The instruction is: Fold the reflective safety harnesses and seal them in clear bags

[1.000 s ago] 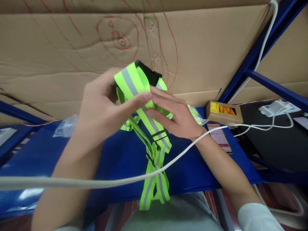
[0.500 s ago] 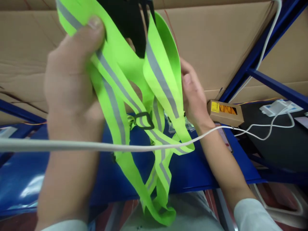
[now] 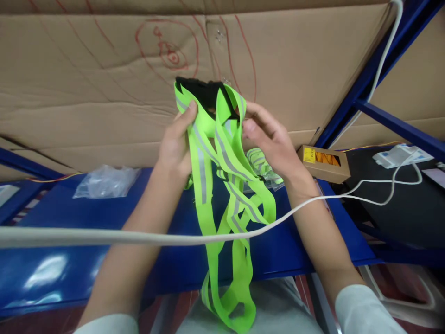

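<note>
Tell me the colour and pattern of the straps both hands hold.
Neon yellow-green straps with a grey reflective stripe down the middle; head view.

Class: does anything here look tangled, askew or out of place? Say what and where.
A white cable stretches across in front of the neon vest, over its dangling, twisted straps: it looks out of place there.

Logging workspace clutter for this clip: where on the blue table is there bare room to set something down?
Bare: the blue table left of the left hand, between the clear bag and the near edge. Crowded: around the right hand, with the reflective straps, bagged vests and small carton; a white cable crosses the front.
</note>
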Tool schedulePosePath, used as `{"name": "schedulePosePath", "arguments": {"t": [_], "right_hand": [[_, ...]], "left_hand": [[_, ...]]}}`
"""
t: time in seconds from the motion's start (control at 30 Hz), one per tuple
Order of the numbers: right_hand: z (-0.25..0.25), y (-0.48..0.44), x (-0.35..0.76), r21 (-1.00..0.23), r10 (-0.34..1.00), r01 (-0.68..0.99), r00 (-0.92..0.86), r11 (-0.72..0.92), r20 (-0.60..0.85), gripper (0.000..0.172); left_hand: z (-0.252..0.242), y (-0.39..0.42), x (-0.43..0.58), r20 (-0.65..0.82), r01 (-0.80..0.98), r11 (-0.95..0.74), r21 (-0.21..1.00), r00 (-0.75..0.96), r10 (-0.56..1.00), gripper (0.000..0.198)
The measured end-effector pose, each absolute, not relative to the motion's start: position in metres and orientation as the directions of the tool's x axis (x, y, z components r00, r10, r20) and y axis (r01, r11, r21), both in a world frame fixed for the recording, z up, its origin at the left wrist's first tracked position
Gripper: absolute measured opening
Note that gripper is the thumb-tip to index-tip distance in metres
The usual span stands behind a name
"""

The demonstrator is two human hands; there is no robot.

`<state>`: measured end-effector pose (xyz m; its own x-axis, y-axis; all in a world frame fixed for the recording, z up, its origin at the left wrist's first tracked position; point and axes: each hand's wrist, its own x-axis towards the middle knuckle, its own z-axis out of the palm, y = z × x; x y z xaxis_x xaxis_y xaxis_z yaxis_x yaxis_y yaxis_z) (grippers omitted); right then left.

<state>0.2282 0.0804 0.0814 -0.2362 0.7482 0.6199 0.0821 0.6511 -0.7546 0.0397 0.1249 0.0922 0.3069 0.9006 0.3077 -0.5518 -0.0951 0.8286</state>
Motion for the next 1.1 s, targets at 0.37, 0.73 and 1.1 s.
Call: {"name": "schedulePosePath", "arguments": {"t": [0.37, 0.73, 1.1], "right_hand": [[0.073, 0.093, 0.228, -0.703, 0.69, 0.112, -0.353, 0.702, 0.632, 0.061], [0.081, 0.085, 0.243, -0.693, 0.717, 0.232, -0.397, 0.683, 0.573, 0.041], [0.085, 0.08, 0.239, -0.626, 0.738, 0.393, -0.394, 0.674, 0.548, 0.021]], "left_hand": [[0.055, 0.131, 0.035, 0.286, -0.458, -0.134, 0.879, 0.281, 0.916, 0.032], [0.067, 0.107, 0.031, 0.417, -0.243, -0.377, 0.894, 0.145, 0.897, 0.028], [0.054, 0.109, 0.035, 0.414, -0.203, -0.382, 0.902, 0.146, 0.899, 0.025]]}}
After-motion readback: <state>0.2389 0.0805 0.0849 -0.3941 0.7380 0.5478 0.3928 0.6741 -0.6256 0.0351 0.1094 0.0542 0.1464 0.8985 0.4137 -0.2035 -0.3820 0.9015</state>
